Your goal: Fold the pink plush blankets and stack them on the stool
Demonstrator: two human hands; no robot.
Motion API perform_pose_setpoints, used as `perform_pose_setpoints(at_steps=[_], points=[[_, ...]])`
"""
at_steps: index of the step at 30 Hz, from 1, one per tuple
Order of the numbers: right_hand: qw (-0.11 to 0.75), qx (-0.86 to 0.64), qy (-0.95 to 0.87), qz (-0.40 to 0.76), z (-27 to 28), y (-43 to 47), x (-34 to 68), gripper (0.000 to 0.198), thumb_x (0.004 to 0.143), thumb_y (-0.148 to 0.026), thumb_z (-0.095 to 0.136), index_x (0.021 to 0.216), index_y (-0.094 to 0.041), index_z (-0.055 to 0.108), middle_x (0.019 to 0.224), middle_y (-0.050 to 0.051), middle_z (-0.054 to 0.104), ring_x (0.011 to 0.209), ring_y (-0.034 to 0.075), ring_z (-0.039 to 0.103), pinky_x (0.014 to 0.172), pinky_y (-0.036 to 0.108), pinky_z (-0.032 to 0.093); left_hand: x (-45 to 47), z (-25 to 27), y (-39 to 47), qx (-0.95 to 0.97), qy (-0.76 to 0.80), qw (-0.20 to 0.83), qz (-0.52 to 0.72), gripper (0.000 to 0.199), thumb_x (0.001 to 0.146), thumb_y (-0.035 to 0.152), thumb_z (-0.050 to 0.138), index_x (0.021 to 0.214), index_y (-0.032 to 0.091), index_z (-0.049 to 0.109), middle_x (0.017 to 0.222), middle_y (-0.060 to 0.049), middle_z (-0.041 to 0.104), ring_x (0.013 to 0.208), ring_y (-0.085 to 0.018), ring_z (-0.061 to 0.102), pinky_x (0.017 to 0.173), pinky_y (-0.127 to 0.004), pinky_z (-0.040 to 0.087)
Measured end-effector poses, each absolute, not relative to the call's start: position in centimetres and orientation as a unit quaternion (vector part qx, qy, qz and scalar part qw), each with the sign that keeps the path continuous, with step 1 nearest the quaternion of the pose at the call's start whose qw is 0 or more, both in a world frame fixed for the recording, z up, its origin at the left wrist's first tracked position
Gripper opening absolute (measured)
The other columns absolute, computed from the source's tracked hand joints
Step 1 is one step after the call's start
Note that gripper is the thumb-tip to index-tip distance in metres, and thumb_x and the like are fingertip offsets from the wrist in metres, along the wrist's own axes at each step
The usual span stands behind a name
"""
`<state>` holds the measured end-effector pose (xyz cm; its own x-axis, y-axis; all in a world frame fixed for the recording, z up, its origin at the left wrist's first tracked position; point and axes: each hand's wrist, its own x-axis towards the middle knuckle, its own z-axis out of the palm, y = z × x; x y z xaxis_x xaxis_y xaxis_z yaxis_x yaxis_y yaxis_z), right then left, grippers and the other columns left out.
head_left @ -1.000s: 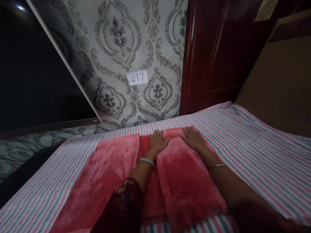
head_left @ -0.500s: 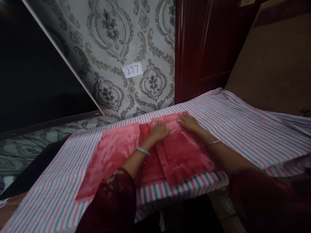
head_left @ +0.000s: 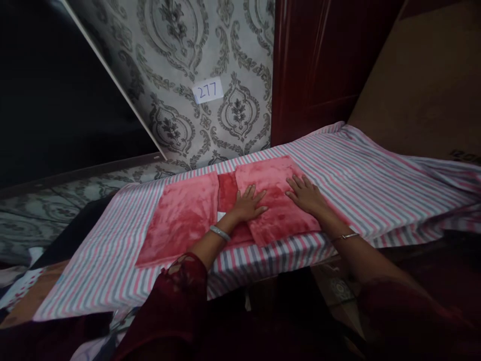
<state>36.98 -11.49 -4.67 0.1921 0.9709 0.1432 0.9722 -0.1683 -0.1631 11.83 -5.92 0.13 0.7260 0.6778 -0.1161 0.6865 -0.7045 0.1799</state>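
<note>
Closest to me, my maroon sleeves [head_left: 176, 301] reach in over the near edge of the striped cloth [head_left: 379, 185], which folds over and hangs down there. The red cloth [head_left: 227, 190] lies on the stripes, its near edge close to that drop, so I have little margin on this side. To its right the stripes run on in a wide stretch; to its left is a narrower one. Its two side flaps are turned inward, with a darker strip between them (a small white patch [head_left: 221, 216] shows there, beside my left wrist).

My left hand [head_left: 248, 204] rests palm down on the right flap near its inner edge, fingers fanned, gripping nothing. My right hand [head_left: 306, 195] lies flat toward the outer side of that flap, fingers likewise spread.

Beyond the far edge, only a slim band of stripes separates the red cloth from the patterned wall [head_left: 240, 113], where a paper label [head_left: 208, 90] reads 277. A dark panel [head_left: 67, 100] stands at far left; a deep red door-like panel [head_left: 308, 65] and a brown board [head_left: 424, 85] at far right.
</note>
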Motion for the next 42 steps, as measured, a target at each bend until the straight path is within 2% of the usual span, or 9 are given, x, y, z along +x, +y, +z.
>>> perform_pose_setpoints(at_steps=[6, 10, 14, 19, 22, 25, 27, 34, 42], points=[[0.126, -0.756, -0.643, 0.003, -4.9, -11.6, 37.1, 0.067, 0.103, -0.055, 0.027, 0.162, -0.024, 0.033, 0.17, 0.008, 0.023, 0.156, 0.036, 0.015, 0.117, 0.065, 0.03, 8.9, 0.5, -11.4, 0.924, 0.35, 0.139, 0.066, 0.054, 0.101, 0.045, 0.049, 0.151, 0.022, 0.05, 0.167, -0.011, 0.034, 0.157, -0.028, 0.025, 0.127, -0.051, 0.02], [0.129, -0.758, -0.639, 0.008, -4.2, -11.6, 37.1, 0.063, 0.102, -0.051, 0.034, 0.159, -0.024, 0.039, 0.17, 0.007, 0.026, 0.156, 0.037, 0.017, 0.117, 0.065, 0.031, 6.8, -0.7, -15.4, 0.928, 0.311, 0.147, 0.145, 0.053, 0.096, 0.046, 0.059, 0.142, 0.019, 0.058, 0.158, -0.015, 0.048, 0.149, -0.029, 0.039, 0.124, -0.047, 0.029], [0.194, -0.734, -0.651, 0.007, -3.3, -13.6, 37.6, 0.053, 0.101, -0.041, 0.04, 0.146, -0.021, 0.058, 0.161, 0.01, 0.044, 0.15, 0.033, 0.033, 0.119, 0.056, 0.034, 5.9, -1.4, -16.6, 0.907, 0.338, 0.144, 0.206, 0.051, 0.088, 0.043, 0.07, 0.132, 0.019, 0.062, 0.147, -0.016, 0.055, 0.138, -0.031, 0.049, 0.118, -0.047, 0.038], [0.311, -0.67, -0.674, -0.004, -4.9, -19.7, 37.9, 0.05, 0.1, -0.042, 0.041, 0.139, -0.022, 0.065, 0.143, 0.009, 0.063, 0.134, 0.028, 0.055, 0.114, 0.045, 0.043, 5.4, -1.8, -17.0, 0.873, 0.371, 0.183, 0.257, 0.054, 0.08, 0.041, 0.075, 0.13, 0.021, 0.063, 0.141, -0.014, 0.058, 0.132, -0.031, 0.053, 0.112, -0.046, 0.042], [0.33, -0.657, -0.678, 0.001, -6.1, -22.8, 37.6, 0.048, 0.099, -0.043, 0.043, 0.134, -0.023, 0.068, 0.139, 0.009, 0.066, 0.132, 0.029, 0.057, 0.114, 0.048, 0.043, 5.4, -2.0, -16.8, 0.816, 0.419, 0.244, 0.314, 0.045, 0.086, 0.04, 0.067, 0.127, 0.022, 0.066, 0.114, -0.01, 0.071, 0.107, -0.026, 0.063, 0.098, -0.042, 0.049], [0.328, -0.661, -0.675, -0.001, -6.5, -24.0, 37.3, 0.046, 0.098, -0.041, 0.043, 0.133, -0.024, 0.069, 0.137, 0.009, 0.067, 0.131, 0.029, 0.057, 0.113, 0.05, 0.043, 5.9, -2.2, -16.4, 0.752, 0.448, 0.331, 0.353, 0.04, 0.083, 0.038, 0.07, 0.12, 0.022, 0.07, 0.077, 0.0, 0.065, 0.076, -0.019, 0.06, 0.077, -0.033, 0.049], [0.325, -0.659, -0.678, -0.003, -6.5, -24.0, 37.3, 0.046, 0.098, -0.04, 0.043, 0.131, -0.025, 0.07, 0.135, 0.009, 0.068, 0.13, 0.029, 0.058, 0.112, 0.05, 0.044, 6.5, -2.3, -16.3, 0.711, 0.443, 0.395, 0.377, 0.036, 0.078, 0.032, 0.072, 0.113, 0.021, 0.072, 0.068, 0.004, 0.057, 0.066, -0.015, 0.054, 0.068, -0.028, 0.045], [0.347, -0.652, -0.674, 0.018, -6.1, -23.5, 37.1, 0.046, 0.096, -0.04, 0.044, 0.127, -0.022, 0.073, 0.133, 0.01, 0.069, 0.129, 0.03, 0.059, 0.113, 0.052, 0.043, 7.8, -1.3, -16.0, 0.568, 0.427, 0.564, 0.421, 0.023, 0.067, 0.028, 0.077, 0.087, 0.019, 0.072, 0.065, 0.006, 0.057, 0.06, -0.01, 0.05, 0.062, -0.022, 0.039], [0.356, -0.63, -0.69, 0.011, -6.4, -23.2, 37.7, 0.044, 0.096, -0.037, 0.045, 0.126, -0.02, 0.073, 0.134, 0.012, 0.068, 0.127, 0.028, 0.06, 0.112, 0.047, 0.046, 8.2, -0.3, -15.5, 0.515, 0.396, 0.66, 0.377, 0.044, 0.056, 0.037, 0.088, 0.094, 0.017, 0.075, 0.07, 0.004, 0.066, 0.059, -0.009, 0.056, 0.059, -0.021, 0.04]])
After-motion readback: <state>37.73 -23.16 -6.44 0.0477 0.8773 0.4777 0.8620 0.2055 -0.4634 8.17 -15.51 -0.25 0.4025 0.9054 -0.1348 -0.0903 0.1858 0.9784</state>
